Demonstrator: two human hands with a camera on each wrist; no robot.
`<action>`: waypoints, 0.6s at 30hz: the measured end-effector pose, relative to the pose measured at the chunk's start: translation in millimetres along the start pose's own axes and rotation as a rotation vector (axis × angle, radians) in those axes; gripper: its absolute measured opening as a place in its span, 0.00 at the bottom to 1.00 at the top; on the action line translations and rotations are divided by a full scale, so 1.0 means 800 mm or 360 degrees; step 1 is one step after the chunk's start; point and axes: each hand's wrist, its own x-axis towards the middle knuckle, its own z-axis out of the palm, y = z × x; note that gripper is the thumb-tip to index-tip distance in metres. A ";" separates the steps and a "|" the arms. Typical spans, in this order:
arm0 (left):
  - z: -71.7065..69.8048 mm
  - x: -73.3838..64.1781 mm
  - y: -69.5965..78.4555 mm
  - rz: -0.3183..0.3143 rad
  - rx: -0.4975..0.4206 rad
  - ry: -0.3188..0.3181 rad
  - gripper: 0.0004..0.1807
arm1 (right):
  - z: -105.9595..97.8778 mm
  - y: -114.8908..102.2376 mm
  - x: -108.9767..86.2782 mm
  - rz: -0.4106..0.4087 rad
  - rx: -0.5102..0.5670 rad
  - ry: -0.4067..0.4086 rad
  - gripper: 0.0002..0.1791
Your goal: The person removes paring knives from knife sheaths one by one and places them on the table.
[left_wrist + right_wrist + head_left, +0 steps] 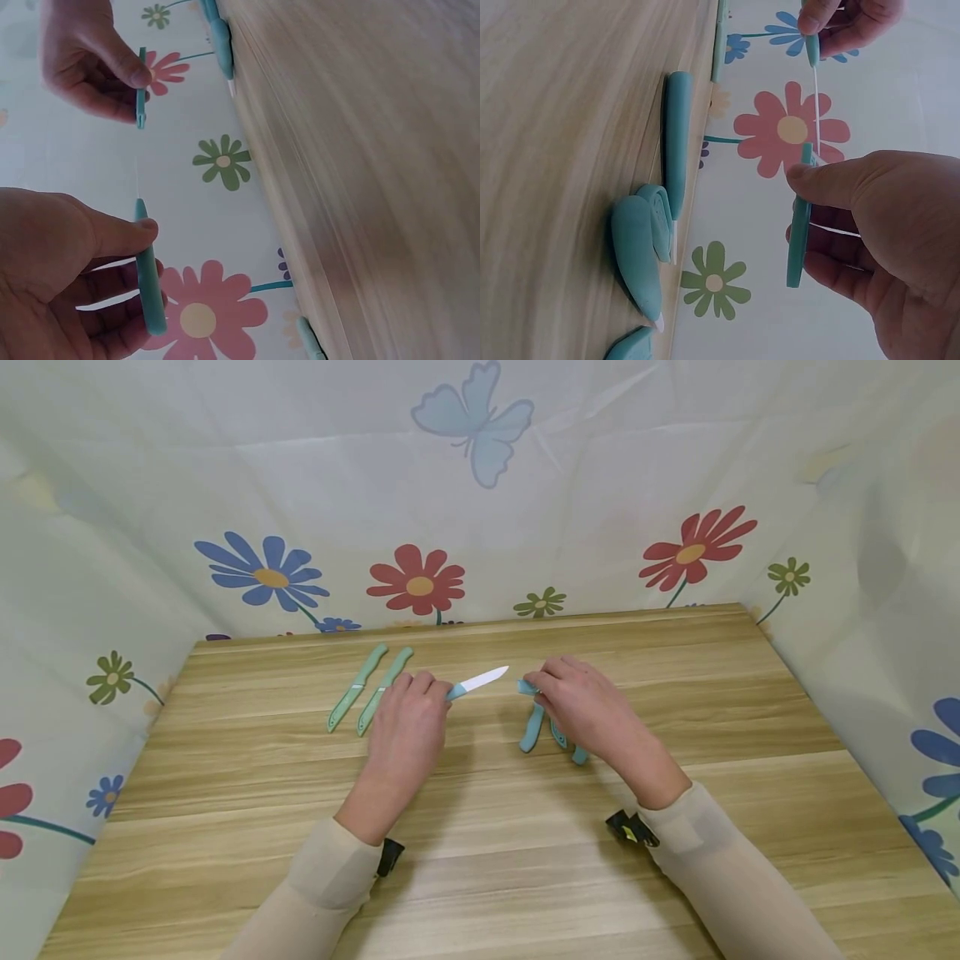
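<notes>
My left hand grips the blue handle of a small knife, its bare white blade pointing right. In the left wrist view, the thumb presses that handle against the fingers. My right hand pinches a blue blade sheath between thumb and fingers. The sheath's end faces the blade tip; in the head view a small gap separates them. Under the right hand lie blue-handled knives and another blue sheath, partly hidden by that hand in the head view.
Two green knives in sheaths lie side by side on the left of the wooden table, the nearer one partly behind my left hand. A flower-printed curtain stands behind the table's far edge and along both sides.
</notes>
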 end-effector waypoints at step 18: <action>0.000 -0.002 -0.001 -0.0007 0.0066 -0.0007 0.08 | 0.001 0.000 0.000 -0.0019 -0.0001 0.0034 0.15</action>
